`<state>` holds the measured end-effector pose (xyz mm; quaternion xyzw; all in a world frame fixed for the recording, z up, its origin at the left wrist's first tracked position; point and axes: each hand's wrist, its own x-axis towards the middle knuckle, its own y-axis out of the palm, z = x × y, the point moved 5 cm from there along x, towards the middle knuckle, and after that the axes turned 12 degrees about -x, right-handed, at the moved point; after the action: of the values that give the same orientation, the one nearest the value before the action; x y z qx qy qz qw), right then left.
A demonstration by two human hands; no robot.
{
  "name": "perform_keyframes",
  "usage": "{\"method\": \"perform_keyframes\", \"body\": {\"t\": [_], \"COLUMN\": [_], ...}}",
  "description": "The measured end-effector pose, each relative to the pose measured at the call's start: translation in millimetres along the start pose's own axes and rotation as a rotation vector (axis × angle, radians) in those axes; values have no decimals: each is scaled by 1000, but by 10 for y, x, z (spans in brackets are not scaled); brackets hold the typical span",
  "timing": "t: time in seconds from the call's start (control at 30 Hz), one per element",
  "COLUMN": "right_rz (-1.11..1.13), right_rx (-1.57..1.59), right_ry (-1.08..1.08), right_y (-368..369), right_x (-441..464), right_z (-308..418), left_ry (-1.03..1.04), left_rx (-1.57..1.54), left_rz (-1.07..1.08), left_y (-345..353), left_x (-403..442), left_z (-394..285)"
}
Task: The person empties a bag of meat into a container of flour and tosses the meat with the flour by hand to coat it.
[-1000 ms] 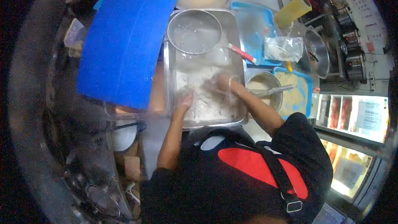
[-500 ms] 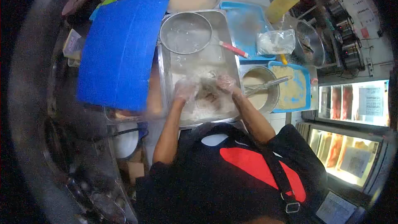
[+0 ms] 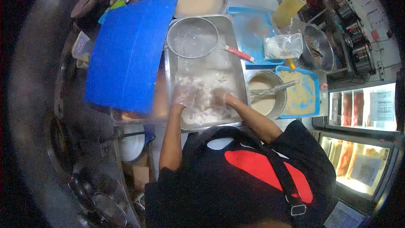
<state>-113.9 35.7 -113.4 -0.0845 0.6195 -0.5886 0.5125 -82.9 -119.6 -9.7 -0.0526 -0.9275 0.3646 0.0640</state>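
1. From where I stand, the white powder [image 3: 201, 116] lies in the metal tray [image 3: 211, 127], heaped unevenly in the near half and reaching the near edge, with a thinner dusting toward the far edge.
2. I'd expect it to be light, soft and loose, quick to puff up or slip between fingers; any damp lumps would probably crumble under pressure.
3. It offers no firm handhold, so scooping low with cupped palms, inward from the left and right edges, seems best.
4. The left hand [image 3: 184, 96] is at the powder near the left edge; the right hand [image 3: 220, 97] is in it, nearer the middle. Both look wrapped in clear plastic. Blur hides the fingers, so I can't tell whether either is spread or pinching something.
5. A sieve [image 3: 193, 38] covers the far-left part, its red handle [image 3: 240, 54] crossing the right edge; it blocks reaching there.
6. The blue board [image 3: 130, 55] crowds the left edge by the far-left corner.
7. Just beside the right edge stands a pot [image 3: 284, 103] with a whisk [image 3: 283, 86] leaning out, near the right elbow's path.
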Motion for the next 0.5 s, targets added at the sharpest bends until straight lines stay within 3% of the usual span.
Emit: {"method": "perform_keyframes", "body": {"t": [0.03,0.1,0.17,0.23,0.3,0.4,0.47,0.5], "right_rz": [-158,-459,-594,-478,-89,-717,-466,-495], "right_rx": [40,128,118,128,153,367,516,534], "right_ry": [23,59,94,199,348,-46,144,149], "right_y": [-201,-680,-690,-860,-1281,-1210,-929,-880], "right_x": [-160,-597,-633,-667,-889,-825,-640,-648], "right_z": [-6,44,-94,-118,77,-43,-214,-247], "left_ry": [-20,163,122,87,-6,-188,-279,-293], "left_rx": [83,395,-575,194,185,-50,-140,-111], "left_rz": [44,81,-177,-137,23,47,0,-30], "left_y": [-61,-193,313,-125,186,24,-48,-79], "left_x": [3,-13,-90,-55,-63,61,36,50], "left_z": [-149,-503,354,-294,168,159,99,43]}}
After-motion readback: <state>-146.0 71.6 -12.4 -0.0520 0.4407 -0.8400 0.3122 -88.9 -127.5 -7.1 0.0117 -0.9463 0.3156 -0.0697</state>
